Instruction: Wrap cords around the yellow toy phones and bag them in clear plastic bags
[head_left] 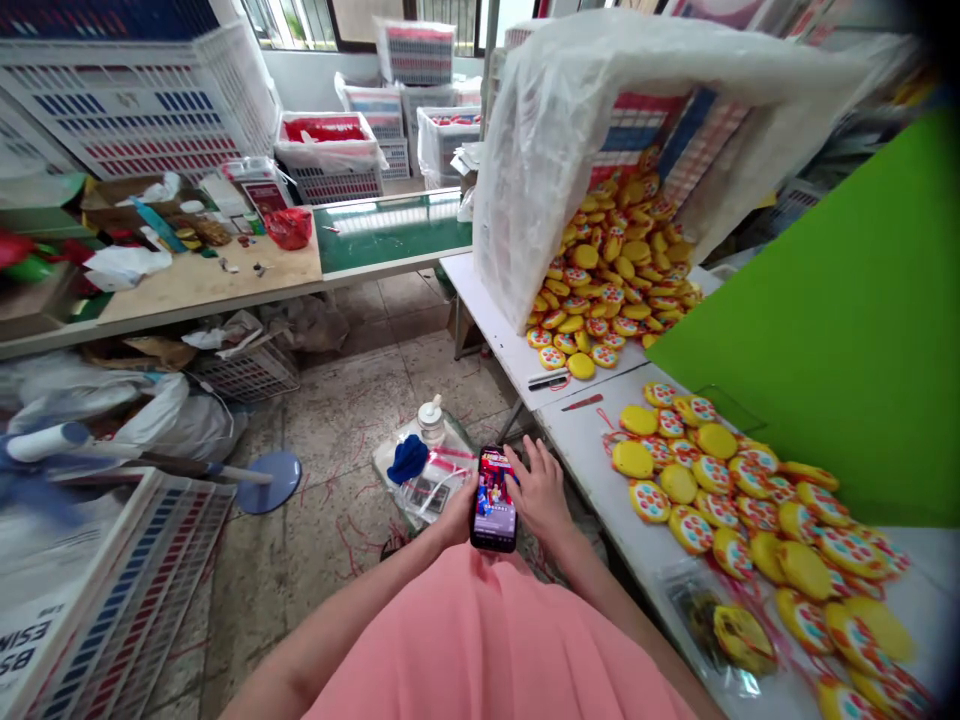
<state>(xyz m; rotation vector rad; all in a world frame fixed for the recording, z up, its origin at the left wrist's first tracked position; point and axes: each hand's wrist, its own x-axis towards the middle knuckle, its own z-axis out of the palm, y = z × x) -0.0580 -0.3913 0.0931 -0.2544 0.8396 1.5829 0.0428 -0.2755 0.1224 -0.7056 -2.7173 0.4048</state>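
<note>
A smartphone [493,505] with a bright, colourful picture on its screen is held upright in front of the pink top [465,640]. My left hand [457,513] is closed around the phone's left edge, its fingers mostly hidden behind it. With fingers spread, my right hand [541,492] reaches over the right edge, a fingertip at or just above the screen. Beyond the phone, a low seat or box covered in plastic [390,450] bears a blue cloth item [408,458] and a lidded glass jar [431,420].
To the right, a white table [555,440] carries many yellow round toys [694,528], a craft knife [582,402] and a green board [840,330]. More spill from a plastic-lined crate [517,190]. At left stand a workbench [300,262] and a slatted crate [142,600].
</note>
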